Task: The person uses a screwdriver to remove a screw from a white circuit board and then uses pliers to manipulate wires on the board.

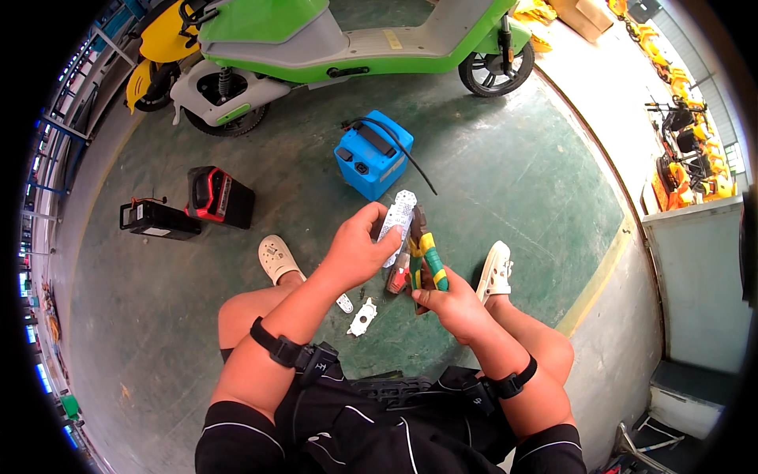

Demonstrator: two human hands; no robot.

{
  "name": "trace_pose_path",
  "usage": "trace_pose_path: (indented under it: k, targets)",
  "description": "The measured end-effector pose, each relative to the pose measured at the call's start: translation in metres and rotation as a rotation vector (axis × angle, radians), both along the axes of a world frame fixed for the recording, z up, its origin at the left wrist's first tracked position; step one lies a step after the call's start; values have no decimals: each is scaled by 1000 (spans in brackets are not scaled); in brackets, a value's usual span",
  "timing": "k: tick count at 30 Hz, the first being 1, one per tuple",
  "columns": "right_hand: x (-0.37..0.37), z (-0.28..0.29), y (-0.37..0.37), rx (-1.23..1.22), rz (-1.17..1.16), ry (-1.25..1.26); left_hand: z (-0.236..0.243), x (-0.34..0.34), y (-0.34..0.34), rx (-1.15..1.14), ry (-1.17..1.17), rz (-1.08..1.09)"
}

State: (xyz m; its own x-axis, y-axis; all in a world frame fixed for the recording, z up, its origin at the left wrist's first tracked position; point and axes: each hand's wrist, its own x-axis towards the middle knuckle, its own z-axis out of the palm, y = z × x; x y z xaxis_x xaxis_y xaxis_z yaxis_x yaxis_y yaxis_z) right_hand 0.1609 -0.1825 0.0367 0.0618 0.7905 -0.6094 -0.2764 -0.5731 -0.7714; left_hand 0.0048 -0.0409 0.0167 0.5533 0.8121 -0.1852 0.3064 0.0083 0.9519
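Note:
In my left hand (359, 245) I grip a pale elongated plate (400, 217) with small holes, its fingers closed round the lower part. My right hand (452, 300) is wrapped round the green and yellow handles of a pair of pliers (428, 254). The dark jaws of the pliers stand at the right edge of the plate; whether they touch it I cannot tell. Below my hands, a white flat part with a round hole (362, 317) lies on the floor, beside a narrow white strip (344, 303). A red and grey object (399, 275) is partly hidden behind the pliers.
A blue battery case (373, 158) with a black cable stands ahead on the green floor (300, 174). To the left are a black and red case (221, 197) and a black battery pack (160, 219). A green scooter (395, 59) spans the far side; a grey cabinet (699, 276) stands right.

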Motion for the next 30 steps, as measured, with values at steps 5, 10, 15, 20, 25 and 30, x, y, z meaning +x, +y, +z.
trace_pose_path:
  k: [5,10,15,20,25,30]
  targets:
    - [-1,0,2,-12,16,-47,4,0,0,6,29,8]
    - [-2,-1,3,-4,10,-81,7,0,-1,0,21,10]
    - [-1,-3,3,2,25,-79,10,3,-3,14,-34,26]
    - [-1,-1,4,-2,34,-82,6,4,0,37,-33,42]
    - [-1,-1,4,-6,25,-96,5,5,0,15,-46,39]
    - [-1,1,4,2,16,-110,6,7,0,17,-46,30]
